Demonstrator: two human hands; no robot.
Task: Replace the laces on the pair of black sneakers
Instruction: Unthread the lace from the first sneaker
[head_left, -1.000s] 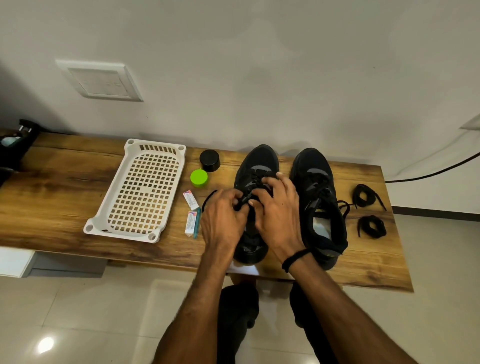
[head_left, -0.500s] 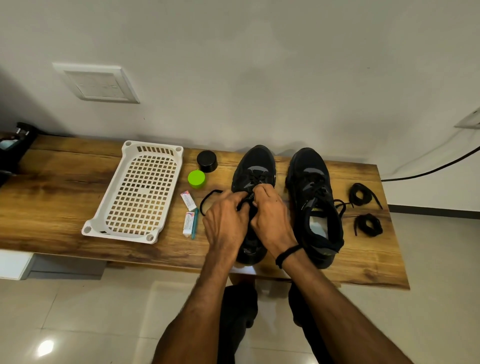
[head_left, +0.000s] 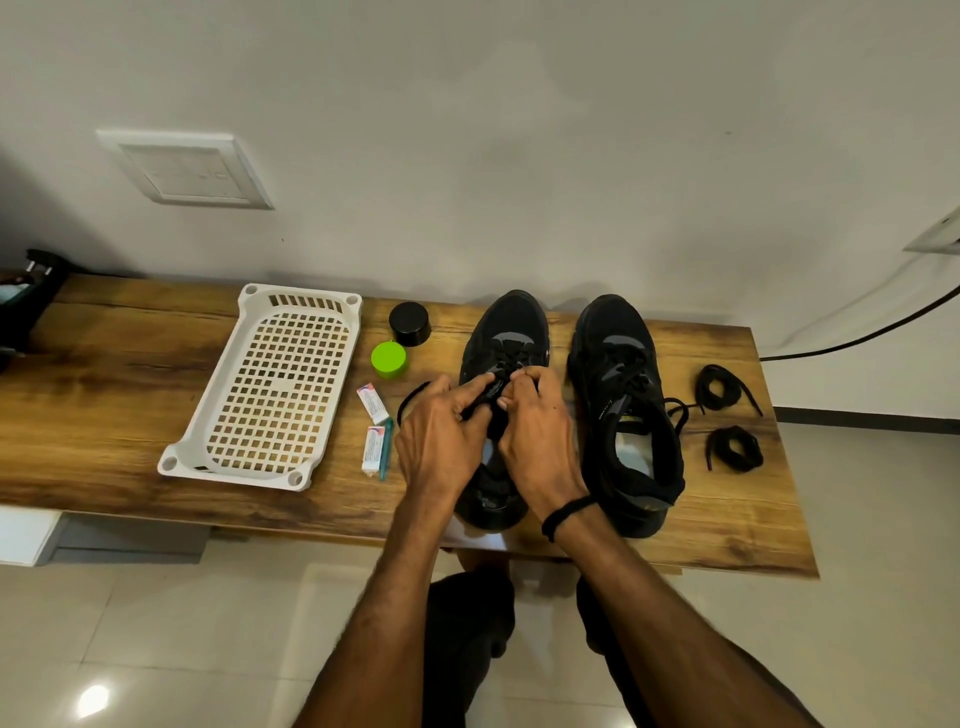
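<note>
Two black sneakers stand side by side on the wooden bench (head_left: 130, 395), toes toward the wall. Both my hands work over the middle of the left sneaker (head_left: 511, 327). My left hand (head_left: 441, 441) pinches its black lace (head_left: 410, 402), which loops out to the left onto the wood. My right hand (head_left: 537, 441) pinches the same lace at the eyelets. The right sneaker (head_left: 623, 395) stands beside it, its lace hanging loose off the right side. Two coiled black laces (head_left: 719, 387) (head_left: 735, 447) lie to the right of it.
A white perforated plastic tray (head_left: 270, 395) lies at the left. Between it and the shoes are a black jar (head_left: 410, 323), a green lid (head_left: 388, 358), two small tubes (head_left: 373, 402) (head_left: 373, 449) and a teal pen. A black cable (head_left: 857, 332) hangs at the right wall.
Both hands have drawn together and slightly toward the toe on the left sneaker's lacing, and my right fingers have curled in. The lace loop at the left has grown.
</note>
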